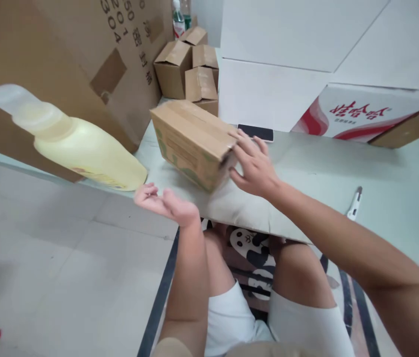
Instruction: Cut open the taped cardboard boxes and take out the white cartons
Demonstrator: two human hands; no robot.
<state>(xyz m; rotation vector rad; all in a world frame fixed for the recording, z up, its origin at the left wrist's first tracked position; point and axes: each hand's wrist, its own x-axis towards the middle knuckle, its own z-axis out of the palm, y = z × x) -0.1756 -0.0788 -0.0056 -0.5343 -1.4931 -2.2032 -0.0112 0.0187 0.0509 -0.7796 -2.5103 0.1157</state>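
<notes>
Brown cardboard carton point(190, 141), green print; right hand point(256, 166) on its end.

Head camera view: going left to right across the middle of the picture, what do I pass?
You pass the yellow bottle, then the cardboard box, then the right hand, then the white tool lying on the table.

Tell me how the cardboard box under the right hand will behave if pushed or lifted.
The cardboard box is probably stiff: its faces look flat and its flaps are closed. It seems light enough for one hand, since the right hand holds it by one end alone. Tilted near the table edge, it could tip if pushed.
</notes>
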